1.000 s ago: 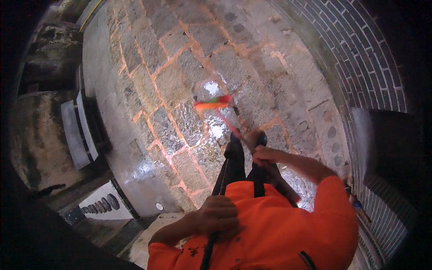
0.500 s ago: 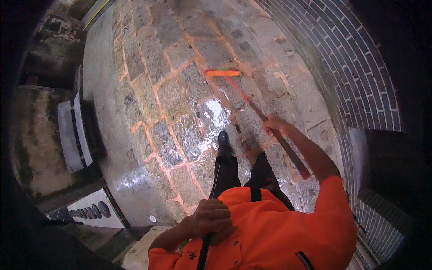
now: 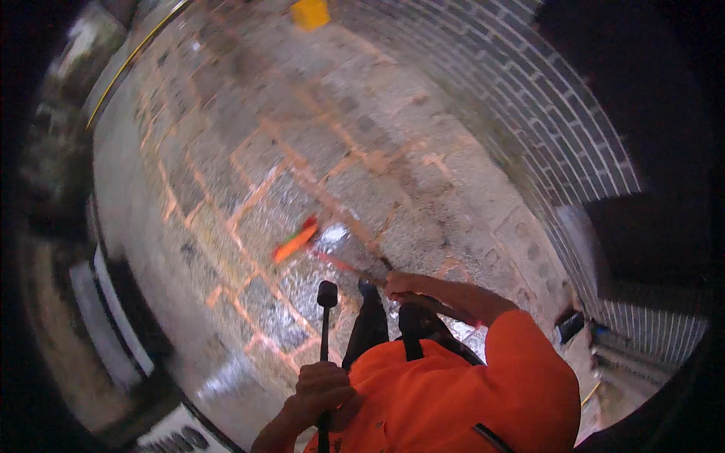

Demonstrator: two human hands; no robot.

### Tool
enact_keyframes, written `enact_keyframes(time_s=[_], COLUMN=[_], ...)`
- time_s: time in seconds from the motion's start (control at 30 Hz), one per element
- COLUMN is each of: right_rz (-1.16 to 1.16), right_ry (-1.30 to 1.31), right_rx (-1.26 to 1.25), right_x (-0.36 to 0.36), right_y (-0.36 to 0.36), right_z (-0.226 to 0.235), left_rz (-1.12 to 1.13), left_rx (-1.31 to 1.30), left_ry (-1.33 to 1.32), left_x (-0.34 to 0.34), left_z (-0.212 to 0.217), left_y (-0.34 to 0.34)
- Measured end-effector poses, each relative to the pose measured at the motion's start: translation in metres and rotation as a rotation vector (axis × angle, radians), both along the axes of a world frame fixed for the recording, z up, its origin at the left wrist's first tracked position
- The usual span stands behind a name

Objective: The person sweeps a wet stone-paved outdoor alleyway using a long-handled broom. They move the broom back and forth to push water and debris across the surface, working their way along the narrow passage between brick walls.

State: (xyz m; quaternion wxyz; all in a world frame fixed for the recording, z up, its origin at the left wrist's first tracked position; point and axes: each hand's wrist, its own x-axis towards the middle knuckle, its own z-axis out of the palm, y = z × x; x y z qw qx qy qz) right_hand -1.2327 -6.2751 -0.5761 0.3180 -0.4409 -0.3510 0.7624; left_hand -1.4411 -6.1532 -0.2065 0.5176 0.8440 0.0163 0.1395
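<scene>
My right hand is wrapped round the reddish handle of a broom. The orange broom head is on or just over the wet stone paving, ahead and to the left of my feet; motion smears it. Close to my orange top, my left hand is closed round a black rod. This rod stands up from the fist and carries a blocky black end; I cannot make out its kind. One dark shoe shows beyond my trousers, near the broom handle.
A pale-jointed brick wall runs along the right. At the far end stands a yellow object. A yellow edge strip curves along the far left. Pale bench-like slabs lie at the left, and water shines on the paving.
The broom head has swung left and nearer to me, and my right hand has moved left with it. The black rod now points up with its blocky end showing. My view has shifted.
</scene>
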Motion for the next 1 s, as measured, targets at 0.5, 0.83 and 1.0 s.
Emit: enact_keyframes(time_s=[0.5,0.83,1.0], right_rz=[-0.803,-1.551,-1.99], right_ry=[0.024,0.079,0.861], right_rx=[0.016,-0.142,-0.16], right_x=[0.027,-0.002,-0.022], right_y=[-0.259,-0.521,-0.621], right_z=[0.178,0.152,0.174], left_rz=[-0.555,-0.784,-1.07], left_rx=[-0.053,0.078,-0.048], left_ry=[-0.497,-1.091,-1.098], left_x=[0.147,0.248,0.29], left_z=[0.015,0.002,0.001], left_y=[-0.15,-0.375,-0.477])
